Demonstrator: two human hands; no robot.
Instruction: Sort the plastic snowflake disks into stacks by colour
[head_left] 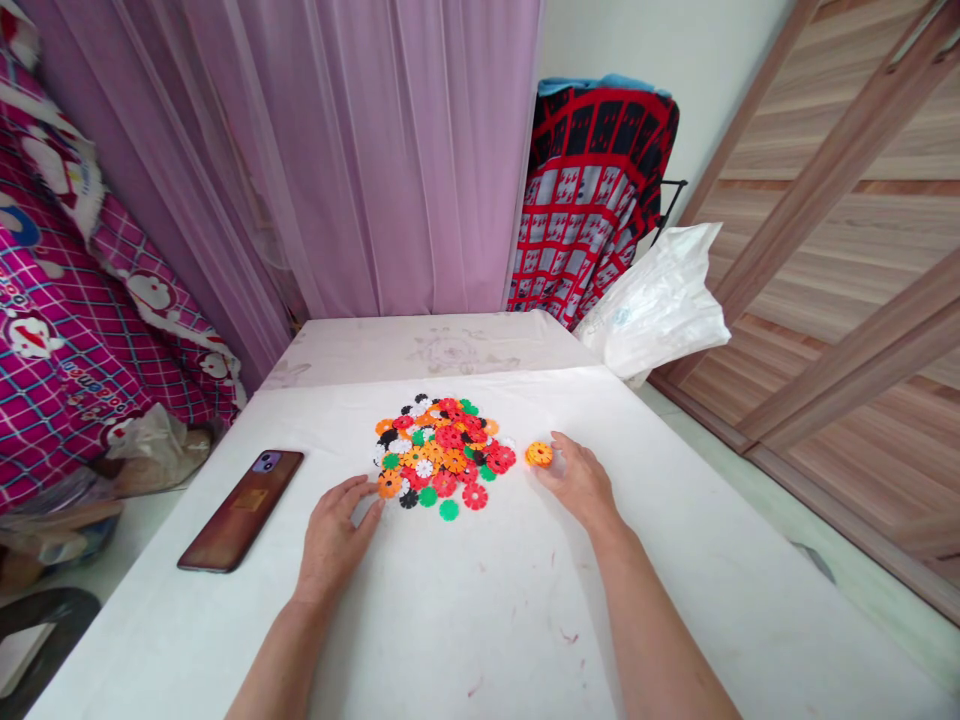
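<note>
Forearms, left hand loose by discs, right hand pinching orange discs, blurred lettering

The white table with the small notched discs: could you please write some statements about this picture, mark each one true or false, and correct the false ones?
1. The mixed pile of discs lies between the left hand and the right hand. True.
2. The pile contains only green discs. False: red, orange, black and white ones are there too.
3. The brown phone lies on the white table, left of the pile. True.
4. The left hand is on the phone. False: its fingers are at the left edge of the pile.
5. The right hand holds something black. False: what it has at its fingertips is orange.
</note>
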